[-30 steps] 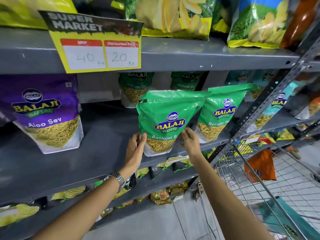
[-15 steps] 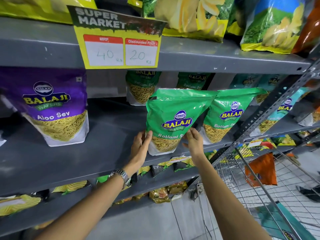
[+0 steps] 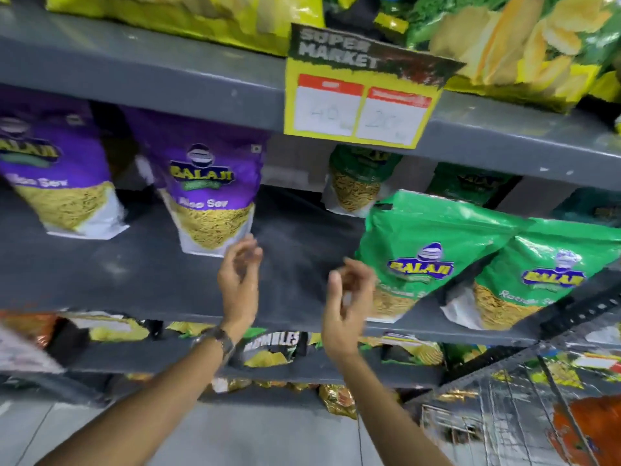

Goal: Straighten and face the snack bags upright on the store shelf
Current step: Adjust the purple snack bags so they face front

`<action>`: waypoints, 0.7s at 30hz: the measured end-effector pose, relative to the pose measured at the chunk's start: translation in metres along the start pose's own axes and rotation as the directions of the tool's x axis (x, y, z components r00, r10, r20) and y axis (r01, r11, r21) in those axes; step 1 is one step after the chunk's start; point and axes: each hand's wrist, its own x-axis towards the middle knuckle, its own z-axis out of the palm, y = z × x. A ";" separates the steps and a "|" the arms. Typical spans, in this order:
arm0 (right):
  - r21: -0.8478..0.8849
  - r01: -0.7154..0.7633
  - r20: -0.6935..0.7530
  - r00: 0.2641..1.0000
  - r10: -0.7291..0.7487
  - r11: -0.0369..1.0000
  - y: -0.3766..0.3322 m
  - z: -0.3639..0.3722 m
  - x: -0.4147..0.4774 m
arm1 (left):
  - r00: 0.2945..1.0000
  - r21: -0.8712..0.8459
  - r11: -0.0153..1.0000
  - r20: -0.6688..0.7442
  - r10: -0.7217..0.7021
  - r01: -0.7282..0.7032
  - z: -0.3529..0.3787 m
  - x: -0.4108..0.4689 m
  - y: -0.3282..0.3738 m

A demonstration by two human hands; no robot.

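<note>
Two green Ratlami Sev bags stand upright at the front of the grey shelf [image 3: 141, 284]: one [image 3: 423, 257] and a second [image 3: 544, 277] to its right. A purple Aloo Sev bag [image 3: 210, 196] stands mid-shelf, with another purple bag [image 3: 57, 183] to its left. My left hand [image 3: 240, 280] hovers empty with curled fingers just below the purple bag's right corner. Also empty, my right hand [image 3: 346, 304] has loosely bent fingers just left of the first green bag, apart from it. The view is motion-blurred.
A yellow price tag [image 3: 359, 105] hangs from the shelf above, which carries yellow and green chip bags [image 3: 504, 45]. More green bags [image 3: 359, 183] stand at the back. Lower shelves hold mixed packets [image 3: 268, 348]. A wire cart [image 3: 504, 425] with an orange packet [image 3: 591, 432] is at lower right.
Both hands let go of the green bag and moved left toward the purple bag. The view swung left, bringing a second purple bag into view.
</note>
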 end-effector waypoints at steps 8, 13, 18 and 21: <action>-0.075 -0.658 0.359 0.683 0.636 0.750 0.045 0.131 0.043 | 0.961 0.041 0.989 -0.243 -0.131 0.145 -0.118 0.101 -0.007; 0.104 -0.775 0.315 0.620 0.719 0.623 0.045 0.167 0.064 | 0.959 0.136 0.950 -0.096 -0.268 0.280 -0.134 0.152 0.003; 0.153 -0.769 0.253 0.637 0.728 0.620 0.040 0.188 0.066 | 0.870 0.205 0.889 0.207 -0.448 0.409 -0.126 0.171 0.011; 0.146 -0.762 0.251 0.646 0.721 0.631 0.041 0.188 0.063 | 0.816 0.321 0.853 0.287 -0.502 0.413 -0.124 0.174 0.006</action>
